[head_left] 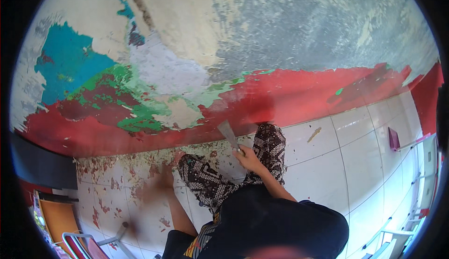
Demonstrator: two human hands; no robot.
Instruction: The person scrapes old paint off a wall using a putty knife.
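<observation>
in the head view, a metal scraper (228, 133) is gripped by the right hand (250, 160) mid-frame and pointed toward a patchily painted wall (290, 93). the left hand (160, 178), lower left of centre, is blurred; its grip cannot be told. paint flakes (96, 217) are strewn across white tiles (318, 179) at lower left.

Hands (249, 160): two were in view
Scraper (228, 135): one was visible
Patterned trouser legs (270, 150): two showed
Paint flakes (95, 218): many lay scattered, too many to count
</observation>
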